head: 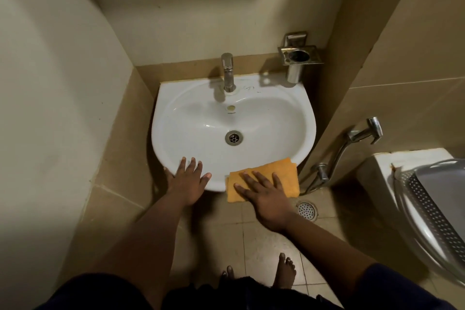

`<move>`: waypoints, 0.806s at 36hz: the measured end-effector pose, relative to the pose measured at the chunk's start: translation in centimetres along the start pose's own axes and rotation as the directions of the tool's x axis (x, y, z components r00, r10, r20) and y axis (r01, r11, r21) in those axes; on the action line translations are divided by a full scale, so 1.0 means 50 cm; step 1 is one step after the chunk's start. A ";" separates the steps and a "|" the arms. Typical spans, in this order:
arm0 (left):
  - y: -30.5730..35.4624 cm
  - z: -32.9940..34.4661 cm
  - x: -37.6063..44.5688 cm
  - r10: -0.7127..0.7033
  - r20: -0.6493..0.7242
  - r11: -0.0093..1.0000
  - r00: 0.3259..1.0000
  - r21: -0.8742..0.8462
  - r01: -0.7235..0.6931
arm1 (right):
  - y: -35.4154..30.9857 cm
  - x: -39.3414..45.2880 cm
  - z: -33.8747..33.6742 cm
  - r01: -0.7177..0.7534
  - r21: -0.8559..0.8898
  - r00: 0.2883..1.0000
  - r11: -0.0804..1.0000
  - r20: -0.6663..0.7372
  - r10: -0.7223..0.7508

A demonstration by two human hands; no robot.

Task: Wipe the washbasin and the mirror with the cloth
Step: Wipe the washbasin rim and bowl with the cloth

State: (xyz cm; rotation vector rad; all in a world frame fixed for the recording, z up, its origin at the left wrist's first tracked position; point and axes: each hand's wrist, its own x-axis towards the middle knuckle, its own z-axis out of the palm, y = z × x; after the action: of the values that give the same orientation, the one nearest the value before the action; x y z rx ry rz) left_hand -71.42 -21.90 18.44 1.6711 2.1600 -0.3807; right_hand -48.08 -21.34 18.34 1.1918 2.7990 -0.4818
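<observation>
A white washbasin fixed to a tiled wall, its near rim under a folded orange cloth pressed flat by the right hand, fingers spread, while the left hand rests beside it, fingers also spread.

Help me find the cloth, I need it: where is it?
In the head view the orange cloth lies folded on the washbasin's near rim, right of centre, flat under the right hand.

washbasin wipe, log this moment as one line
right hand flat on orange cloth at washbasin front rim | left hand flat on rim | mirror unseen
</observation>
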 end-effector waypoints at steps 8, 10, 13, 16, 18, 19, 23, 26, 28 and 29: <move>0.046 0.001 -0.006 -0.041 0.020 0.999 0.999 0.018 0.041 | 0.044 0.006 0.001 0.207 -0.083 0.978 0.975 0.015 -0.206; 0.051 0.005 -0.009 -0.058 0.005 0.998 0.998 0.021 0.058 | 0.089 0.000 0.001 0.220 -0.069 0.975 0.973 -0.007 -0.221; 0.060 0.011 -0.013 -0.076 -0.019 0.997 0.997 -0.016 0.076 | 0.140 -0.011 -0.005 0.211 -0.037 0.977 0.977 -0.006 -0.211; 0.065 0.016 -0.015 -0.096 -0.028 0.994 0.995 -0.054 0.095 | 0.162 -0.015 -0.015 0.156 0.034 0.988 0.987 0.002 -0.156; 0.066 0.016 -0.017 -0.109 -0.032 0.992 0.994 -0.066 0.107 | 0.150 -0.015 -0.018 0.127 0.107 0.992 0.986 -0.017 -0.126; 0.069 0.015 -0.018 -0.116 -0.028 0.991 0.993 -0.070 0.114 | 0.140 -0.014 -0.018 0.110 0.144 0.994 0.983 -0.029 -0.107; 0.085 0.009 -0.014 -0.135 -0.005 0.989 0.991 -0.055 0.135 | 0.105 0.001 -0.012 0.088 0.149 0.994 0.985 -0.081 -0.076; 0.097 0.005 -0.003 -0.133 0.027 0.991 0.991 -0.030 0.134 | 0.108 0.007 -0.002 0.120 0.166 0.983 0.979 -0.157 -0.094; 0.106 0.003 0.006 -0.133 0.045 0.991 0.990 -0.013 0.134 | 0.123 0.010 0.001 0.150 0.211 0.976 0.966 -0.186 -0.110; 0.113 0.002 0.009 -0.129 0.050 0.992 0.990 -0.007 0.130 | 0.135 0.011 0.001 0.158 0.253 0.975 0.955 -0.194 -0.110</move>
State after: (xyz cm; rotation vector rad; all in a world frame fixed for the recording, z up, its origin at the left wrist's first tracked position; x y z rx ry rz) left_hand -66.06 -20.13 18.26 1.5043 2.2363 -0.4421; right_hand -43.68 -16.59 16.45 1.1427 3.0594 -0.8264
